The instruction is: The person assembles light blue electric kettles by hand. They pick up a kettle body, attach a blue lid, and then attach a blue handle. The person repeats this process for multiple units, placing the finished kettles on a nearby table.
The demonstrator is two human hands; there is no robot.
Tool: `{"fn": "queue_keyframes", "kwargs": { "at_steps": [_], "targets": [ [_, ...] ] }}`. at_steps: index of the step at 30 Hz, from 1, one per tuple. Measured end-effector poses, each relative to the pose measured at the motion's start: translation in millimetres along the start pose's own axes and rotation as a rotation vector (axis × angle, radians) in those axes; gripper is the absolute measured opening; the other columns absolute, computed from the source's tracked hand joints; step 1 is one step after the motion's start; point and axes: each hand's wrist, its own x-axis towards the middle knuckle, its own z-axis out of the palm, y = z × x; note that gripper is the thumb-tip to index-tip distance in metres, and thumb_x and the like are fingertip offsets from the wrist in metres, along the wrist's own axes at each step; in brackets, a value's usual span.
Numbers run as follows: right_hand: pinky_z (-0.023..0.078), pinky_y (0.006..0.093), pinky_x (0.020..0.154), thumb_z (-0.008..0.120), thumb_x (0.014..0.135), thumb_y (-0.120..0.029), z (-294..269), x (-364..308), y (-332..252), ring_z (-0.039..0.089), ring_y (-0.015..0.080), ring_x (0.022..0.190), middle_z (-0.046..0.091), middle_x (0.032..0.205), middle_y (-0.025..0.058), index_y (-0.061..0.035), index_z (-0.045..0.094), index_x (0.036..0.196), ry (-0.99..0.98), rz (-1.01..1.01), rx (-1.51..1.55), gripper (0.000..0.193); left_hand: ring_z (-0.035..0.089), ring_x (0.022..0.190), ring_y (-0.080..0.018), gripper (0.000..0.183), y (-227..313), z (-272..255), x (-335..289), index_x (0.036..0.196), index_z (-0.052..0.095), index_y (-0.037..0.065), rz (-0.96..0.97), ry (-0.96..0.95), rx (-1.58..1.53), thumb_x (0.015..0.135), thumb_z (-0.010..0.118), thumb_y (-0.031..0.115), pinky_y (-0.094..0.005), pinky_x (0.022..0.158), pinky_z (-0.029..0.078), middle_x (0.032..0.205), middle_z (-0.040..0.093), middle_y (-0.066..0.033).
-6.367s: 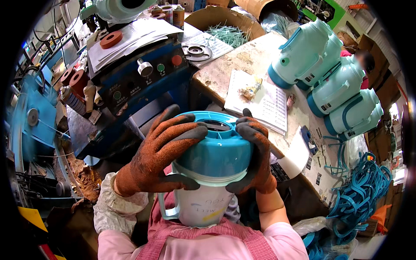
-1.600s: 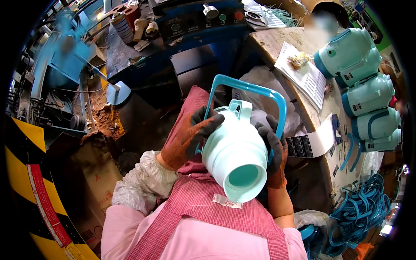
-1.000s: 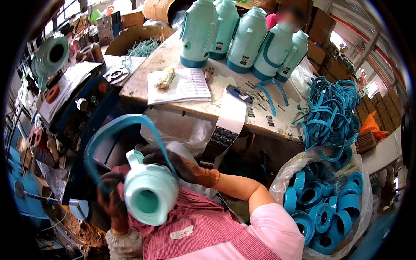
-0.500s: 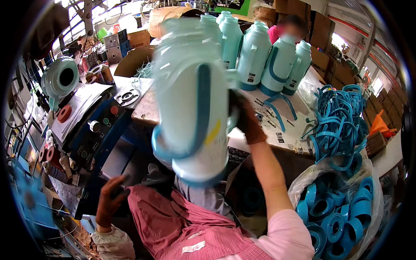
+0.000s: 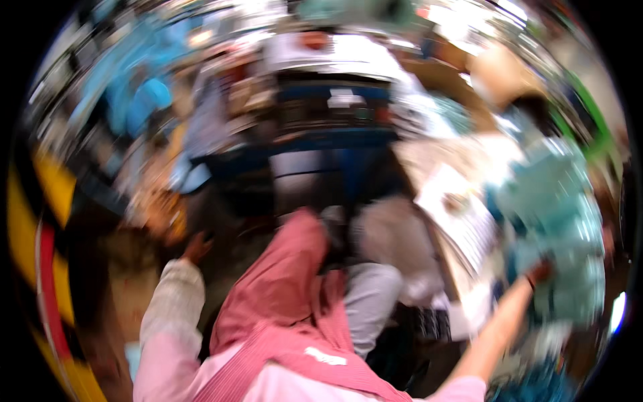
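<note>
The whole view is smeared by motion. My right arm reaches out to the right, and my right hand (image 5: 540,271) is at the pale green thermos flasks (image 5: 559,228) standing there. Whether its fingers grip one of them is lost in the blur. My left hand (image 5: 196,246), below a pale sleeve cover (image 5: 181,285), hangs low at the left over the floor. No object shows in it, and its fingers are too blurred to read.
Ahead is a dark blue machine box (image 5: 333,110) with white papers (image 5: 341,53) on it. A printed sheet (image 5: 459,214) lies on the worktable (image 5: 429,157). Blue machinery (image 5: 137,87) stands at far left, above yellow-and-black stripes (image 5: 53,187). Blue plastic parts (image 5: 536,385) lie at lower right.
The view has swung to the left. The flask held up by my right hand no longer hangs before me; that hand is now out among the flasks. My left hand stays low at the left.
</note>
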Motion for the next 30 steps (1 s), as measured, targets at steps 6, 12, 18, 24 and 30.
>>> {"fn": "queue_keyframes", "kwargs": {
  "at_steps": [6, 12, 18, 24, 30],
  "targets": [
    [0.047, 0.0335, 0.075, 0.045, 0.095, -0.026, -106.7, -4.6, -65.4, 0.059, 0.0248, 0.085, 0.063, 0.099, 0.0131, 0.0002, 0.059, 0.109, -0.186, 0.531, 1.065, 0.033, 0.046, 0.117, -0.0387, 0.075, -140.8, 9.7, -291.4, 0.139, 0.033, 0.013, -1.111, 0.279, 0.492, 0.074, 0.069, 0.028, -0.0489, 0.094, 0.042, 0.130, 0.044, -0.0176],
    [0.046, 0.0336, 0.083, 0.045, 0.095, -0.017, -199.5, -15.9, -120.7, 0.059, 0.0230, 0.092, 0.062, 0.106, 0.0122, 0.0007, 0.057, 0.115, -0.530, 0.520, 1.593, 0.030, 0.044, 0.120, -0.0293, 0.056, -112.1, -8.5, -339.5, 0.116, 0.060, 0.018, -1.127, -0.338, 0.783, 0.067, 0.072, 0.041, -0.0441, 0.093, 0.040, 0.115, 0.060, -0.0062],
    [0.046, 0.0337, 0.091, 0.045, 0.094, -0.008, -294.2, -5.4, -177.6, 0.058, 0.0213, 0.099, 0.061, 0.113, 0.0113, 0.0012, 0.056, 0.121, -0.938, 0.325, 2.029, 0.031, 0.061, 0.097, -0.0281, 0.041, -95.1, -26.2, -339.2, 0.087, 0.071, 0.011, -0.781, -0.348, 0.577, 0.073, 0.065, 0.050, -0.0435, 0.089, 0.041, 0.097, 0.066, -0.0122],
    [0.044, 0.0311, 0.094, 0.054, 0.089, -0.004, -505.7, 8.2, -247.6, 0.056, 0.0208, 0.107, 0.057, 0.121, 0.0135, 0.0003, 0.053, 0.126, -1.190, -0.015, 2.214, 0.037, 0.055, 0.073, -0.0246, 0.034, 112.9, -92.1, -176.6, 0.061, 0.059, 0.012, 0.389, 0.282, 0.573, 0.065, 0.072, 0.043, -0.0394, 0.076, 0.042, 0.065, 0.056, -0.0047],
    [0.048, 0.0270, 0.078, 0.065, 0.085, -0.009, -525.6, 27.8, -251.7, 0.059, 0.0149, 0.090, 0.063, 0.105, 0.0065, -0.0013, 0.057, 0.114, -1.656, 0.442, 2.588, 0.031, 0.056, 0.070, -0.0158, 0.008, 361.3, -73.0, -126.0, 0.071, 0.054, 0.010, 1.589, 0.154, 0.401, 0.067, 0.060, 0.009, -0.0424, 0.105, 0.040, 0.067, 0.051, -0.0003]
  ]
}}
